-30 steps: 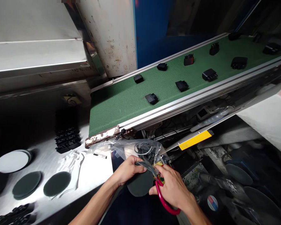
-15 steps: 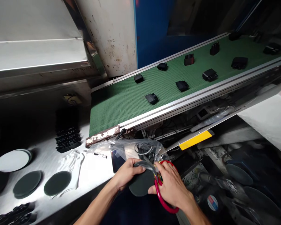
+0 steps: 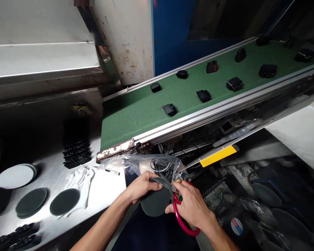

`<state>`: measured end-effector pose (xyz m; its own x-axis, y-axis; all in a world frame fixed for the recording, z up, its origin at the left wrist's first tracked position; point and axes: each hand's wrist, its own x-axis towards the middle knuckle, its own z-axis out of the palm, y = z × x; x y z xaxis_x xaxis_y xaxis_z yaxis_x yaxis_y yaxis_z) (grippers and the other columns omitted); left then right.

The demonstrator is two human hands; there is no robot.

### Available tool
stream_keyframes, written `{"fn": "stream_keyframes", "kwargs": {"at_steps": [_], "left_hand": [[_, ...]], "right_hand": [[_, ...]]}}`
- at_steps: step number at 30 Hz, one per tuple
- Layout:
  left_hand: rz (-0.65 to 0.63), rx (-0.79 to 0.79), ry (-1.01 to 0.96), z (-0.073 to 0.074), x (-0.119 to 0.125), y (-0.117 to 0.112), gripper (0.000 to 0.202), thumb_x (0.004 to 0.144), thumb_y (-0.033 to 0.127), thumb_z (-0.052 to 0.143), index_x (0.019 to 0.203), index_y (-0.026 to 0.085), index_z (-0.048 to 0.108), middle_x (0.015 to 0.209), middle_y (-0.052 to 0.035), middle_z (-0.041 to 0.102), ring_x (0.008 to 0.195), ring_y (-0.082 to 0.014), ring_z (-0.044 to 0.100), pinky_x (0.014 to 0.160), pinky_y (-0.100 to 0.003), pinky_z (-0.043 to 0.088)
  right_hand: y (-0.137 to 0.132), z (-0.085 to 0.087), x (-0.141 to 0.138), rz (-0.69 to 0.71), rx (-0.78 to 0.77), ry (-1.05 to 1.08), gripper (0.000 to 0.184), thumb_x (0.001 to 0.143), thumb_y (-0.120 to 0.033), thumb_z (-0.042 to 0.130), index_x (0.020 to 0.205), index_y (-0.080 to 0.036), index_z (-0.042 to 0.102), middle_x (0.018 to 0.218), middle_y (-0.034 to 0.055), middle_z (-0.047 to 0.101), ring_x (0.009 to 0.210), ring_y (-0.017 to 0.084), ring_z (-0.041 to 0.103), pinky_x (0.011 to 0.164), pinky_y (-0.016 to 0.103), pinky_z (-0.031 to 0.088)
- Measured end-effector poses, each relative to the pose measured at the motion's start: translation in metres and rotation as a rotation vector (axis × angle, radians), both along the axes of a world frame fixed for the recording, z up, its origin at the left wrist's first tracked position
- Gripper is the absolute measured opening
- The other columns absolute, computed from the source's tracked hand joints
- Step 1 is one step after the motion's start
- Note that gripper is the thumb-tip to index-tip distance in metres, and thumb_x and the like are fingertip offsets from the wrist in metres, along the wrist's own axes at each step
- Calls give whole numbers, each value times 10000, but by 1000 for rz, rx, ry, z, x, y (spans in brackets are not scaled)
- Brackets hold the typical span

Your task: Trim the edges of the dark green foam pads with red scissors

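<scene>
My left hand (image 3: 143, 186) pinches a dark grey round disc (image 3: 155, 204) at its upper edge, above my lap. A curled strip at the disc's top edge rises between my two hands. Red-handled scissors (image 3: 178, 218) are gripped in my right hand (image 3: 192, 202), with fingers and thumb around the handle loops. Their blades meet the right edge of the disc and are mostly hidden by the strip. Just beyond my hands lies a clear plastic bag (image 3: 136, 162) with dark cords or rings in it.
A green conveyor belt (image 3: 136, 115) carries several black plug-like housings (image 3: 170, 109). On the metal bench at left are dark discs (image 3: 65, 202), a pale disc (image 3: 15, 176), a white glove (image 3: 81, 181), a pen (image 3: 112, 172) and stacked black parts (image 3: 77, 153). A yellow-marked edge (image 3: 218, 156) juts at right.
The disc has shifted slightly left and turned in my left hand. The curled strip at its top has changed shape against the scissors. The belt's parts have hardly moved.
</scene>
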<state>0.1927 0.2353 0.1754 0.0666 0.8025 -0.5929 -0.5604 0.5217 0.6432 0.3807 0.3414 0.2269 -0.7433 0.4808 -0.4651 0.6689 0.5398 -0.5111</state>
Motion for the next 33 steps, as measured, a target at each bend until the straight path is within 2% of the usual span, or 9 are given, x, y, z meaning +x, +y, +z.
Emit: {"fn": "stream_keyframes", "kwargs": {"at_steps": [4,9,14,18,20,24,26,29,33], "left_hand": [[17,15,-31,3,-3,-3,272,681,269,768,903,115,732,800,-64,724,669,-166,617,652,-250,467],[159,-44,-128,2,8,-9,282,704,316,747,882,100,714,761,-89,720,633,-185,634,612,-267,485],[140,-80,-50,0,11,-4,221,663,263,754,794,91,711,721,-86,717,587,-171,614,576,-256,472],[94,-74,-54,1,6,-3,231,666,255,743,828,92,720,729,-81,721,597,-172,618,578,-255,471],[78,-69,-70,-1,5,-3,219,664,255,743,815,99,720,726,-72,720,593,-167,615,576,-250,469],[45,-36,-44,-5,4,0,174,656,237,746,771,109,723,718,-53,718,596,-148,603,586,-229,458],[26,-33,-31,-5,3,3,165,657,236,744,769,115,726,719,-51,720,601,-152,608,592,-232,463],[14,-37,-47,-2,1,5,191,654,242,754,803,126,727,748,-57,729,638,-183,639,619,-259,487],[74,-18,-107,0,5,4,261,672,290,764,858,112,719,788,-88,733,686,-213,663,653,-289,506]], "right_hand": [[3,5,0,-17,-29,18,458,588,-508,827,900,-280,580,828,-47,636,787,175,583,683,252,370],[-1,3,1,-34,-27,-8,452,586,-497,831,883,-272,575,845,-41,635,809,191,590,692,261,378],[-5,-6,1,-40,44,-3,774,564,-552,823,1223,-289,514,1121,39,602,1088,279,543,922,335,371],[-2,-3,1,-30,22,0,518,575,-529,826,963,-283,586,924,-17,632,895,221,589,773,284,395],[0,0,1,-21,-2,7,479,577,-517,829,906,-277,576,888,-31,637,852,204,592,716,267,385],[0,0,2,-40,-14,18,580,541,-499,851,1007,-291,576,978,-12,633,942,220,586,785,271,394],[-1,-2,2,-53,4,24,540,575,-504,831,1003,-287,584,961,-6,629,938,222,584,810,280,392],[-2,-4,3,-65,14,18,453,630,-507,796,969,-278,602,896,-6,637,870,213,592,754,278,388],[-1,-6,7,-89,12,-1,456,656,-494,782,1021,-279,613,902,5,656,861,220,606,718,279,389]]}}
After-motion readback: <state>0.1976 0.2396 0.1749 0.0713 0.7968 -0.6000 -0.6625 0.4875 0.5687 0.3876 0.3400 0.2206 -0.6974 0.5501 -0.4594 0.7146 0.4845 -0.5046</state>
